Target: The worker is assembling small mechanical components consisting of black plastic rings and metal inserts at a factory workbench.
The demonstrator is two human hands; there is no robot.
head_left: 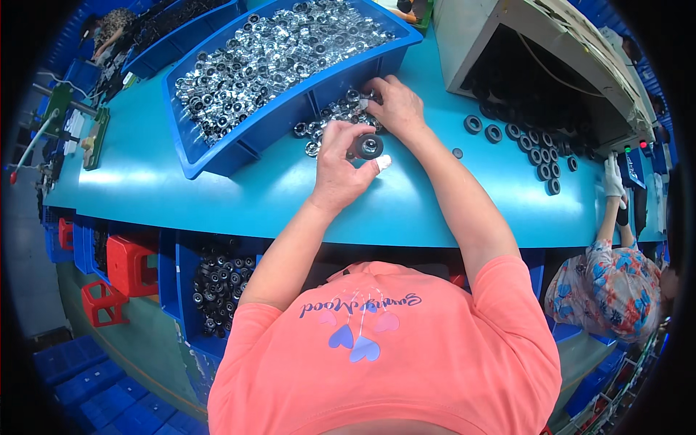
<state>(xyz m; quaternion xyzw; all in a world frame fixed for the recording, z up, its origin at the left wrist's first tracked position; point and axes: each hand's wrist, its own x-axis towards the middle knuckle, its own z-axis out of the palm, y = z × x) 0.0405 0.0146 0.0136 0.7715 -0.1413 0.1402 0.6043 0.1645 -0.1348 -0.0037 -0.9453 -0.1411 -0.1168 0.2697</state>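
My left hand (339, 165) is closed on a small wheel (370, 146) with a black tyre and a shiny hub, held above the blue-green table (275, 199). A white finger cover wraps its thumb. Just beyond, my right hand (399, 110) reaches into a loose heap of shiny wheel hubs (335, 114) on the table. Its thumb, also covered in white, and its fingers are pinched together; whatever lies between them is mostly hidden. Behind the heap stands a long blue bin (279, 119), filled with many more clear and chrome hubs (283, 54).
Black tyres (544, 154) lie at right before a pale machine housing (464, 43) with a dark opening. A co-worker's gloved hand (613, 177) is beside it. Under the table, a blue crate holds black wheels (217, 286). Red stools (130, 264) stand left; a green fixture (94, 138) sits far left.
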